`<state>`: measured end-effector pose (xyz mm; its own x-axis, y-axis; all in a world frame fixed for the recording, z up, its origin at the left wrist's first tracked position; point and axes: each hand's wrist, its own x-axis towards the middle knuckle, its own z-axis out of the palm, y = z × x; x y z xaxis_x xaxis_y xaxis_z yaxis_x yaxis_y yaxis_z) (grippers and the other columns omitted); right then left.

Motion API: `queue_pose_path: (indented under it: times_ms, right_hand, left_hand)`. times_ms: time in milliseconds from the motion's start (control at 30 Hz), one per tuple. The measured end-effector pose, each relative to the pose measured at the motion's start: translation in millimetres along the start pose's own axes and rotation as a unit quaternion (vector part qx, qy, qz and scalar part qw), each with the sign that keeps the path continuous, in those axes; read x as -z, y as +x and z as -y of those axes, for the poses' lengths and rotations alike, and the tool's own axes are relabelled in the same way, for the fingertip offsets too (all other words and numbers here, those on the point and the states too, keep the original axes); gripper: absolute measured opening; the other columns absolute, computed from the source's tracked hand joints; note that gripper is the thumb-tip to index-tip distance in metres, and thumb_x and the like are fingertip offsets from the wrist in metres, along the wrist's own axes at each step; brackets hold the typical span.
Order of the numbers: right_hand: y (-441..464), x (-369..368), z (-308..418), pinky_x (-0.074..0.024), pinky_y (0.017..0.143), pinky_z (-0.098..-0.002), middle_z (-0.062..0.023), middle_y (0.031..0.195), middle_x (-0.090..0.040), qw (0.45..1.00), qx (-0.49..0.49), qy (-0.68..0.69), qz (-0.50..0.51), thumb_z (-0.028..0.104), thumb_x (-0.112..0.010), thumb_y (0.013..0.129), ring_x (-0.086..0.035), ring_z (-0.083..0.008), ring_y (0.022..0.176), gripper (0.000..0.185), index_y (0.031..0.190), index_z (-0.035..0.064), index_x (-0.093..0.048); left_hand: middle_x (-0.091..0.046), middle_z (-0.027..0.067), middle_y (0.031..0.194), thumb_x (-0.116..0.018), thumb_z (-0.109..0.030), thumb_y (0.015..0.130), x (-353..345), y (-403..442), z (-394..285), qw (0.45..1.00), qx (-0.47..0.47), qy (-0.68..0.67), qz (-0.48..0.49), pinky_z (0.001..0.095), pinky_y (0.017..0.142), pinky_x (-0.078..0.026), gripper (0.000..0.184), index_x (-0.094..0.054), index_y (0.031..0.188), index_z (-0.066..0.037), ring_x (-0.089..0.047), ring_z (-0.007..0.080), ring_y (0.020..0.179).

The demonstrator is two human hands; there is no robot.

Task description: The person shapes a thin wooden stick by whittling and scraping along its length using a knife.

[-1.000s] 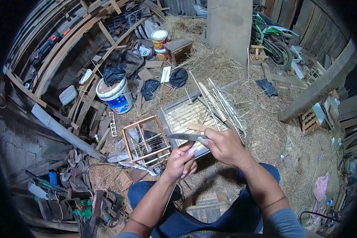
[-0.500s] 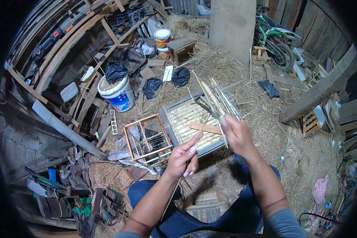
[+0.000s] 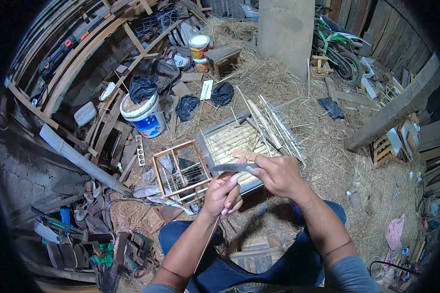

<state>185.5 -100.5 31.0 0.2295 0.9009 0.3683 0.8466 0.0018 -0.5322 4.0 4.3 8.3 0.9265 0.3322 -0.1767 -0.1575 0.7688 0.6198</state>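
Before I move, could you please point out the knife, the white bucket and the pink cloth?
Knife [image 3: 231,167], head view, on the blade.
White bucket [image 3: 145,117], head view, on its side wall.
Pink cloth [image 3: 394,233], head view, on its middle.

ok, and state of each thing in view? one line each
Left hand: closed on thin strip
Right hand: gripping knife
Knife: unsheathed, blade over left hand
Wooden cage frame: unfilled gaps, bars in one section
Large white bucket: upright, black plastic bag on top
Paint pails: stacked, upright
Pink cloth: crumpled
Motorcycle: partly hidden
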Motion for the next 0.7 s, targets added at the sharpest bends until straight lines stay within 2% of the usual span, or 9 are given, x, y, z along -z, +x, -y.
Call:
queue_pose_path:
  times_ms: [133,200,267,333,367,467,600,633,700]
  right_hand:
    - [2.9,1.5,-16.3,-0.0457,0.048,-0.0442,-0.0117,0.063,-0.064,0.997,-0.063,-0.031,0.039,0.036,-0.054,0.096,-0.064,-0.0319,0.057,0.027,0.089,0.0103,-0.060]
    - [5.5,6.7,-30.5,-0.0435,0.046,-0.0458,-0.0128,0.060,-0.062,0.996,-0.075,-0.047,-0.024,0.038,-0.051,0.098,-0.062,-0.0336,0.054,0.031,0.092,0.0098,-0.062]
    - [2.9,4.0,-24.0,-0.0467,0.052,-0.0412,-0.0115,0.065,-0.064,0.994,-0.105,-0.025,0.013,0.039,-0.052,0.099,-0.065,-0.0267,0.059,0.034,0.094,0.0073,-0.063]
    - [2.9,-13.3,-12.0,-0.0478,0.062,-0.0336,-0.0073,0.072,-0.065,0.951,-0.093,0.287,-0.072,0.036,-0.059,0.097,-0.064,-0.0162,0.072,0.033,0.093,0.0032,-0.062]
    - [4.6,-15.8,-4.0,-0.0447,0.070,-0.0273,-0.0018,0.077,-0.061,0.919,-0.102,0.371,-0.081,0.031,-0.066,0.094,-0.057,-0.0088,0.079,0.031,0.089,0.0008,-0.061]
    - [3.7,-25.5,-10.4,-0.0428,0.067,-0.0255,0.0013,0.074,-0.058,0.875,-0.177,0.449,-0.047,0.028,-0.068,0.093,-0.052,-0.0065,0.073,0.029,0.086,0.0012,-0.061]
    - [8.2,-12.7,-19.3,-0.0412,0.064,-0.0256,0.0038,0.074,-0.056,0.860,-0.225,0.454,-0.062,0.027,-0.067,0.094,-0.048,-0.0052,0.072,0.029,0.082,0.0025,-0.059]
    - [9.1,-19.1,-25.5,-0.0417,0.062,-0.0285,0.0000,0.071,-0.057,0.903,-0.174,0.384,-0.089,0.032,-0.062,0.096,-0.051,-0.0078,0.068,0.031,0.087,0.0036,-0.059]
    - [7.4,-16.7,-16.4,-0.0423,0.060,-0.0311,-0.0041,0.069,-0.057,0.913,-0.192,0.341,-0.115,0.035,-0.058,0.098,-0.054,-0.0125,0.064,0.032,0.089,0.0043,-0.058]
  left_hand:
    - [-0.036,-0.0003,0.043,-0.036,-0.014,0.105,2.1,-1.6,1.7,0.999,-0.013,-0.037,-0.009,0.0240,0.030,-0.032,0.047,-0.029,0.150,-0.005,-0.031,0.0082,0.027]
    - [-0.038,0.0001,0.043,-0.037,-0.014,0.104,-2.9,-4.9,-1.3,1.000,-0.027,0.004,0.014,0.0236,0.030,-0.033,0.048,-0.028,0.151,-0.005,-0.033,0.0082,0.027]
    - [-0.038,0.0003,0.043,-0.038,-0.015,0.104,-5.3,-4.5,-1.4,0.999,-0.014,0.035,0.000,0.0236,0.030,-0.033,0.047,-0.030,0.150,-0.005,-0.032,0.0083,0.027]
    - [-0.039,0.0005,0.044,-0.039,-0.016,0.104,-4.6,-5.1,1.4,0.998,0.004,0.066,-0.020,0.0236,0.030,-0.032,0.047,-0.033,0.149,-0.005,-0.032,0.0083,0.027]
    - [-0.044,0.0021,0.047,-0.041,-0.016,0.104,-4.4,-4.5,4.8,0.997,0.012,0.082,-0.012,0.0230,0.031,-0.033,0.044,-0.038,0.147,-0.005,-0.032,0.0078,0.028]
    - [-0.053,0.0058,0.055,-0.044,-0.016,0.104,-4.7,-3.2,13.5,0.995,0.028,0.096,-0.015,0.0216,0.034,-0.034,0.041,-0.044,0.144,-0.005,-0.034,0.0069,0.029]
    - [-0.055,0.0066,0.056,-0.046,-0.017,0.104,-7.9,-3.5,14.2,0.984,0.023,0.170,-0.056,0.0211,0.034,-0.034,0.043,-0.043,0.144,-0.006,-0.035,0.0065,0.030]
    - [-0.054,0.0064,0.055,-0.046,-0.018,0.103,-8.0,-3.3,14.6,0.983,0.015,0.173,-0.058,0.0213,0.034,-0.034,0.043,-0.044,0.144,-0.005,-0.035,0.0066,0.030]
    - [-0.054,0.0062,0.054,-0.047,-0.018,0.103,-6.9,-1.7,14.1,0.982,0.006,0.178,-0.062,0.0215,0.034,-0.034,0.043,-0.044,0.144,-0.005,-0.035,0.0066,0.030]
